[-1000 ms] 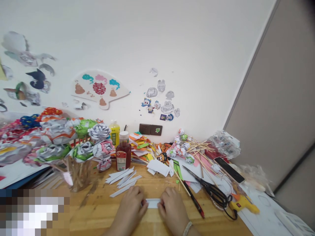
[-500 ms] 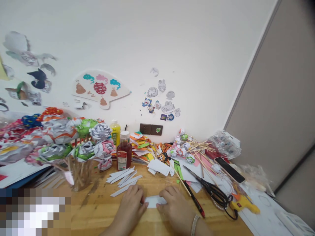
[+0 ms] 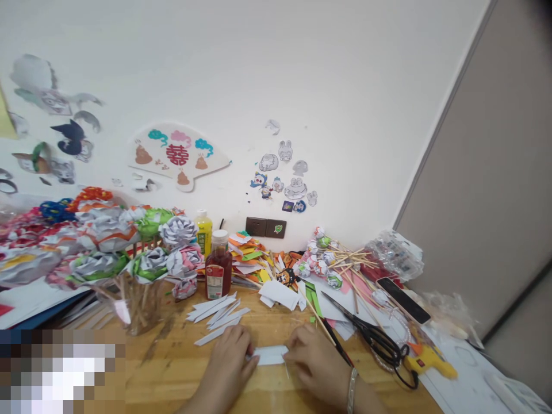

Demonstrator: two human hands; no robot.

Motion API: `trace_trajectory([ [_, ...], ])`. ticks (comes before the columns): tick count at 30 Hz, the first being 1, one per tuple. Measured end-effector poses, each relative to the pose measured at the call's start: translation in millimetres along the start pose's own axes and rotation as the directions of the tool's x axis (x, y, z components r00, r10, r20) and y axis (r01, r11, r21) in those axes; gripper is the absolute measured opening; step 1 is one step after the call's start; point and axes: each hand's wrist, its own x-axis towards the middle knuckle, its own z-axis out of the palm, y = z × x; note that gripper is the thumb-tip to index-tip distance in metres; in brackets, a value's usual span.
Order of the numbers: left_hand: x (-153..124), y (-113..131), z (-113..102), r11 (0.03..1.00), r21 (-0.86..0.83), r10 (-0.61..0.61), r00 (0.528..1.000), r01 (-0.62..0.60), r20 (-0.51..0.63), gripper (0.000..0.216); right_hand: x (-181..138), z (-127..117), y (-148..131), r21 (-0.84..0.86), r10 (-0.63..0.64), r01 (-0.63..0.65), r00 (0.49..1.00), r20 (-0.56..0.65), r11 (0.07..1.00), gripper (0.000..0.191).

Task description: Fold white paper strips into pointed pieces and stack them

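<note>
White paper strip: the folded strip (image 3: 269, 355) lies flat and crosswise between the two hands, its middle showing and each end under fingers.
Left hand: this hand (image 3: 230, 353) rests on the tabletop, thumb and curled fingers closed about the strip's left end.
Right hand: from where I stand, this one (image 3: 310, 359) pinches the right end between thumb and fingertips (a beaded-looking bracelet (image 3: 352, 391) circles that wrist).
Near wood: plain grain of the table (image 3: 172, 374) shows left of the left hand and in front of the strip.
Far side: loose paper strips (image 3: 219, 310) fan out just beyond the left hand, pale, narrow and slant-ended.
Right side: a slim black-and-red tool (image 3: 338, 342) lies close by the right hand; black-handled scissors (image 3: 377, 339) sit further out, then a yellow glue gun (image 3: 426, 363).
Textures: crinkled, layered paper flowers (image 3: 149, 264) crowd a clear container (image 3: 140, 322); smooth, rounded and dark red, a bottle (image 3: 218, 273) stands upright beside them.
</note>
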Motion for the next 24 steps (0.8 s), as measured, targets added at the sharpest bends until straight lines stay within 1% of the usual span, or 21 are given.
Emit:
trace_trajectory([
  [2, -0.4, 0.2, 0.4, 1.0, -0.005, 0.004, 1.0, -0.004, -0.006, 0.002, 0.9, 8.8, -0.3, 0.076, 0.11, -0.107, 0.993, -0.038, 0.991, 0.013],
  [5, -0.9, 2.6, 0.1, 1.0, -0.003, 0.004, 1.0, -0.004, -0.009, 0.002, 2.6, 28.0, -3.0, 0.143, 0.273, -0.258, 0.957, -0.098, 0.956, 0.005],
  [8, -1.3, 6.0, -0.4, 1.0, 0.004, 0.013, 1.0, -0.013, -0.005, 0.005, 3.4, 43.2, -6.4, 0.161, 0.375, -0.353, 0.917, -0.137, 0.922, 0.008],
  [10, -1.6, 7.7, -0.6, 1.0, 0.013, 0.018, 1.0, -0.018, -0.004, 0.008, 3.8, 47.7, -8.1, 0.154, 0.403, -0.38, 0.902, -0.156, 0.912, 0.011],
  [13, -1.7, 8.6, -0.6, 0.999, 0.026, 0.017, 1.0, -0.017, 0.006, 0.008, 4.6, 47.9, -9.5, 0.143, 0.423, -0.402, 0.889, -0.173, 0.904, 0.013],
  [20, -1.0, 8.3, -1.6, 0.998, 0.055, 0.0, 0.999, -0.002, 0.042, 0.008, 7.3, 41.5, -11.0, 0.144, 0.484, -0.469, 0.868, -0.106, 0.872, 0.011],
  [24, -0.3, 7.7, -1.7, 0.999, 0.05, 0.006, 0.999, -0.008, 0.039, 0.008, 8.1, 40.2, -11.7, 0.154, 0.513, -0.498, 0.854, -0.084, 0.853, 0.009],
])
